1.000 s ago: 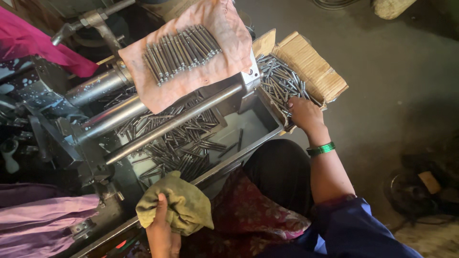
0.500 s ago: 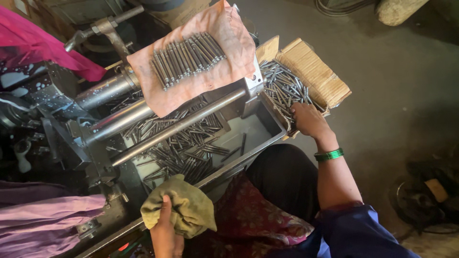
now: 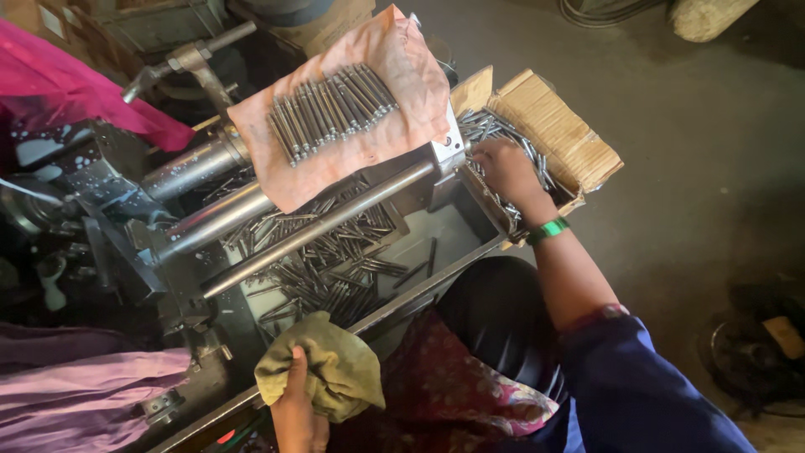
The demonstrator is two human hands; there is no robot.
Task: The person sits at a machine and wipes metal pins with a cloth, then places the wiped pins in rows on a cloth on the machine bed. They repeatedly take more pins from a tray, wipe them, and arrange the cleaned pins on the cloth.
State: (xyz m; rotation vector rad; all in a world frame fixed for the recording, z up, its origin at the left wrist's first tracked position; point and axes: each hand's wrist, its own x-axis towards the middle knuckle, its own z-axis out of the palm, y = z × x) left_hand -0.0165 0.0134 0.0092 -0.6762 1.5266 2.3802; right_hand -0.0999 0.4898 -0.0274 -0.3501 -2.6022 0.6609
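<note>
Where the right hand (image 3: 503, 168) goes into the cardboard box (image 3: 558, 126), its fingertips sink among the loose metal pins (image 3: 486, 126), so whether it has closed on any pin cannot be told; fingers look curled down over the pile. The left hand (image 3: 298, 411) is cut off by the bottom edge, only thumb and part of the palm showing, closed on an olive rag (image 3: 335, 369) bunched at the near rim of the machine tray (image 3: 444, 239). Tray contents are a dark tangle, more pins (image 3: 335, 268) lying every way under the long steel bar (image 3: 319, 226), single ones hard to separate. Machine parts left of the tray are dim and hard to read. Compared with half a second ago the right hand sits a little deeper toward the far side of the box, the green wristband (image 3: 547, 229) now just past the tray's right corner; the left hand keeps its grip on the rag in about the same spot. Pins in the box are thin, grey, shiny rods, heaped against the box's left wall right beside the tray end. A neat row of similar pins (image 3: 331, 109) lies side by side on a pink cloth (image 3: 369, 151) draped over the machine top, behind the tray. A pink-purple fabric (image 3: 84, 386) lies left of the tray.
</note>
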